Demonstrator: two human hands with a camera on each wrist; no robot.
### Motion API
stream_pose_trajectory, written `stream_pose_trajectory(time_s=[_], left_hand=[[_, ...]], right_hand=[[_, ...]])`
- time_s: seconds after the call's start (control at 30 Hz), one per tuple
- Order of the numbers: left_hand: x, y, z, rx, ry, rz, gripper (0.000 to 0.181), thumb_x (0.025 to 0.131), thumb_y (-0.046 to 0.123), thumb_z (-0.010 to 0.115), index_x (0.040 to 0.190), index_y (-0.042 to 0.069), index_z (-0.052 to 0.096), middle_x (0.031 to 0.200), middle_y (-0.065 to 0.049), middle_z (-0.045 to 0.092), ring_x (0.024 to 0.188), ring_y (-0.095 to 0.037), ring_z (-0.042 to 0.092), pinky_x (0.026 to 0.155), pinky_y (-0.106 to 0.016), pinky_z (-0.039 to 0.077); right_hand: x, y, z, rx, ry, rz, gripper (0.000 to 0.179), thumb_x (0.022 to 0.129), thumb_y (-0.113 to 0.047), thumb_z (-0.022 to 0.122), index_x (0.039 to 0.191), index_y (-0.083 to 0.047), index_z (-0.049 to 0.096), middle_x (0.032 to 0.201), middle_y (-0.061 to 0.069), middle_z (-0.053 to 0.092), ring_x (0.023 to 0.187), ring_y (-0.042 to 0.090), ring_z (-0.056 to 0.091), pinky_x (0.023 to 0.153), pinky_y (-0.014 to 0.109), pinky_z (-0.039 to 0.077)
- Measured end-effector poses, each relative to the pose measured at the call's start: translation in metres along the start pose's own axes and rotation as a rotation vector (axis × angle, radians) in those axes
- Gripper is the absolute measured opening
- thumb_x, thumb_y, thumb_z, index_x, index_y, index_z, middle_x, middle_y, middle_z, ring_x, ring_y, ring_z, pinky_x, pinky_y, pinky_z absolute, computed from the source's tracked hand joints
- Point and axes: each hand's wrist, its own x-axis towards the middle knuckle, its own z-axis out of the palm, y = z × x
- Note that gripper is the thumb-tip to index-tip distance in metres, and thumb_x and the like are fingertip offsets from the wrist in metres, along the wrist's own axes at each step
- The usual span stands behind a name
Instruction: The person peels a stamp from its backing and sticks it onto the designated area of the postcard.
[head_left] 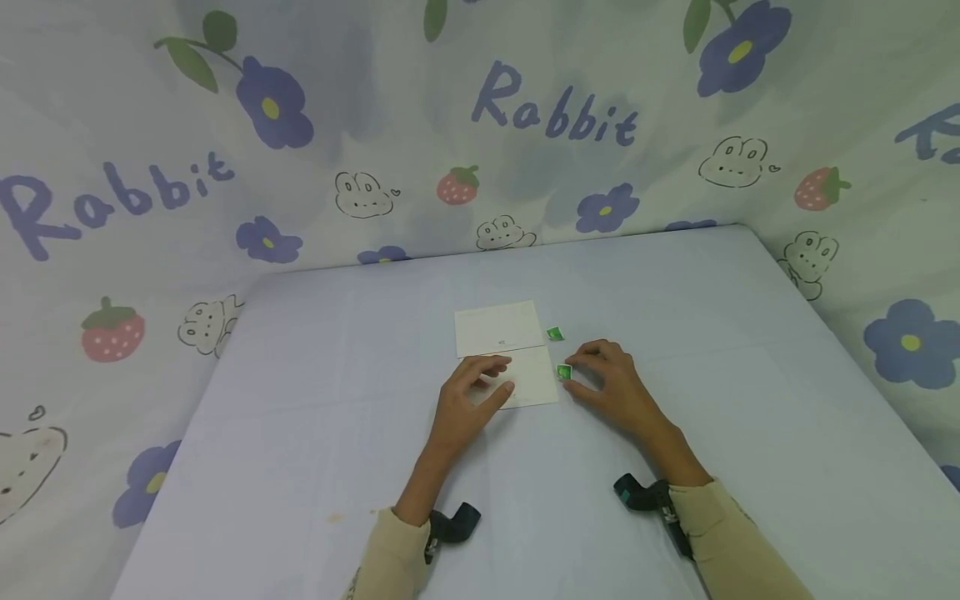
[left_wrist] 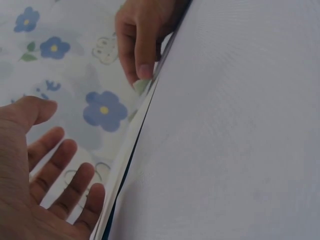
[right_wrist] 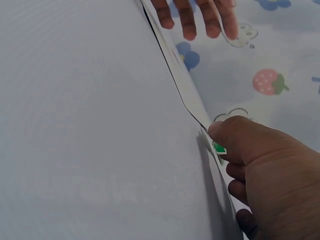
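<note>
Two cream paper rectangles, a far one (head_left: 498, 327) and a near one (head_left: 536, 379), lie edge to edge on the table; I cannot tell whether they are cards or envelopes. My right hand (head_left: 618, 387) pinches a small green stamp (head_left: 564, 372) by its edges between thumb and forefinger, just beside the near paper's right edge. The same stamp (right_wrist: 219, 148) shows under the thumb in the right wrist view. Over the near paper's left part is my left hand (head_left: 467, 404), fingers loosely bent and holding nothing; it hides that corner. A second green stamp (head_left: 555, 333) lies right of the far paper.
A white cloth covers the table (head_left: 337, 350). Behind and at both sides hangs a printed curtain (head_left: 405, 100) with flowers, rabbits and strawberries. Dark wrist-worn cameras sit at the left cuff (head_left: 453, 525) and the right cuff (head_left: 645, 493).
</note>
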Motion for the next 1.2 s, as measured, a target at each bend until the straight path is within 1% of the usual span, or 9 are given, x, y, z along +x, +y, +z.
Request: stream_pose_trajectory(time_s=[0.1,0.23,0.33,0.4,0.57,0.8,1.07,1.13,1.2], left_hand=[[-0.001,-0.011,0.002,0.014,0.012,0.01,0.032,0.091,0.007,0.073,0.122,0.004,0.068,0.118,-0.012,0.064,0.108,-0.035,0.06,0.087,-0.057,0.049],[-0.001,-0.028,0.004,0.038,0.012,0.01,0.032,0.092,0.013,0.074,0.124,0.013,0.068,0.119,-0.001,0.064,0.108,-0.025,0.06,0.087,-0.052,0.05],[-0.001,-0.035,0.003,0.047,-0.001,0.008,0.033,0.093,0.02,0.074,0.125,0.02,0.068,0.12,0.006,0.063,0.109,-0.018,0.059,0.088,-0.046,0.051],[-0.001,-0.037,0.003,0.048,-0.004,0.009,0.033,0.093,0.023,0.074,0.126,0.022,0.068,0.12,0.009,0.063,0.109,-0.015,0.059,0.088,-0.043,0.052],[-0.001,-0.037,0.002,0.058,-0.003,0.017,0.032,0.094,0.027,0.073,0.125,0.025,0.068,0.12,0.011,0.062,0.108,-0.012,0.059,0.088,-0.042,0.052],[-0.001,-0.035,0.001,0.066,0.005,0.022,0.03,0.094,0.025,0.073,0.124,0.024,0.069,0.12,0.011,0.063,0.107,-0.011,0.059,0.087,-0.041,0.053],[0.0,-0.034,0.002,0.045,0.015,0.042,0.029,0.094,0.023,0.073,0.123,0.021,0.069,0.119,0.01,0.063,0.106,-0.014,0.06,0.085,-0.043,0.053],[0.0,-0.027,0.002,0.036,0.025,0.045,0.028,0.094,0.017,0.073,0.122,0.015,0.07,0.119,0.004,0.064,0.105,-0.02,0.061,0.085,-0.047,0.053],[-0.001,-0.027,0.003,0.026,0.035,0.056,0.028,0.093,0.014,0.073,0.121,0.013,0.07,0.118,0.001,0.065,0.104,-0.022,0.061,0.084,-0.049,0.053]], right_hand=[[0.0,-0.001,0.0,0.024,0.005,0.02,0.032,0.081,-0.013,0.085,0.111,-0.006,0.075,0.12,0.011,0.059,0.118,0.033,0.05,0.099,0.056,0.038],[-0.002,-0.002,0.001,0.027,0.016,0.035,0.032,0.081,-0.014,0.084,0.111,-0.007,0.075,0.119,0.01,0.059,0.118,0.032,0.051,0.098,0.055,0.039],[-0.002,-0.002,0.0,0.024,0.029,0.028,0.032,0.08,-0.013,0.085,0.11,-0.007,0.075,0.118,0.01,0.059,0.116,0.031,0.052,0.096,0.054,0.042],[-0.003,-0.002,0.0,0.028,0.032,0.027,0.032,0.081,-0.013,0.085,0.11,-0.007,0.074,0.118,0.009,0.059,0.116,0.031,0.052,0.096,0.053,0.043],[-0.004,-0.005,-0.002,0.03,0.035,0.039,0.031,0.081,-0.014,0.085,0.11,-0.008,0.074,0.118,0.007,0.058,0.117,0.029,0.052,0.097,0.05,0.045],[-0.005,-0.01,-0.004,0.06,0.045,0.043,0.03,0.081,-0.013,0.085,0.11,-0.01,0.074,0.119,0.006,0.058,0.117,0.027,0.052,0.098,0.048,0.048],[-0.006,-0.014,-0.005,0.127,0.064,0.063,0.029,0.081,-0.011,0.084,0.109,-0.011,0.074,0.119,0.004,0.058,0.115,0.025,0.055,0.089,0.048,0.052],[-0.006,-0.015,-0.006,0.149,0.074,0.057,0.03,0.081,-0.01,0.085,0.108,-0.01,0.074,0.118,0.004,0.058,0.114,0.024,0.055,0.089,0.047,0.052],[-0.006,-0.016,-0.006,0.167,0.082,0.051,0.03,0.08,-0.009,0.085,0.108,-0.011,0.074,0.117,0.003,0.059,0.112,0.022,0.056,0.088,0.045,0.052]])
